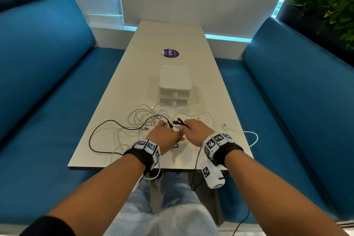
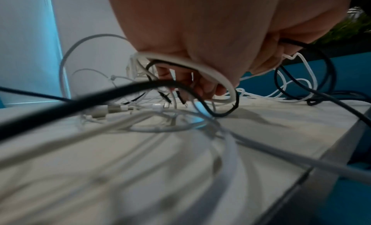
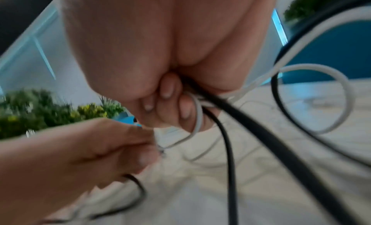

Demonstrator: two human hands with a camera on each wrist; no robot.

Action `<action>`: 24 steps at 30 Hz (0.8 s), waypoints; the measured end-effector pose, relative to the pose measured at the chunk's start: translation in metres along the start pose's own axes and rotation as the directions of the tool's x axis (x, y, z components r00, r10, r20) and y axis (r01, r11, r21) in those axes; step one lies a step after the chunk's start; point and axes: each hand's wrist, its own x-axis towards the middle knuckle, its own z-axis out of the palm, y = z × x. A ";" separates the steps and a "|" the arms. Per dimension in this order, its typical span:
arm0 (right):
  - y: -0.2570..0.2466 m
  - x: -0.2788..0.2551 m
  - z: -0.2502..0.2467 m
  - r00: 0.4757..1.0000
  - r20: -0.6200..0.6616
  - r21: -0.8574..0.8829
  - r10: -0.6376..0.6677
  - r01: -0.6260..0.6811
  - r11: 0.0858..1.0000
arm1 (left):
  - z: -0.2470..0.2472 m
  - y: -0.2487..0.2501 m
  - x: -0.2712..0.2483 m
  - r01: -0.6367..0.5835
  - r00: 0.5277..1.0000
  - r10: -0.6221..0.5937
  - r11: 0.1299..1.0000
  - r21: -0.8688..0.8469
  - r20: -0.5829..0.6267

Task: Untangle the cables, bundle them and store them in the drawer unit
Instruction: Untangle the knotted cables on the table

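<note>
A tangle of white cables and black cables lies on the near end of the beige table. My left hand curls round a white cable and a black cable in the heap. Beside it, my right hand is fisted on a black cable and a white cable, and black plug ends stick out past its knuckles. The two hands touch. A white two-drawer unit stands behind the heap, both drawers closed.
Blue benches flank the table on both sides. A purple round sticker lies farther along the table. One white cable loops over the right table edge, and a black one hangs off the near edge. Plants stand in both far corners.
</note>
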 end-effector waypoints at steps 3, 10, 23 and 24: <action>0.020 -0.002 -0.004 0.997 0.028 -0.277 0.074 -0.063 0.959 | 0.000 -0.009 -0.003 0.021 0.999 -0.022 0.998 -0.061 -0.025; 0.049 -0.010 -0.011 0.972 -0.142 -0.334 0.186 -0.224 0.916 | -0.011 -0.013 -0.003 0.058 0.996 -0.063 0.996 -0.072 -0.058; 0.014 -0.005 -0.003 0.996 0.015 0.356 0.085 -0.085 0.931 | -0.019 -0.005 0.004 0.020 0.991 -0.034 0.994 -0.112 -0.132; 0.015 -0.005 -0.002 0.997 0.010 0.360 0.082 -0.080 0.929 | -0.018 -0.005 0.005 0.007 0.990 -0.024 0.992 -0.126 -0.137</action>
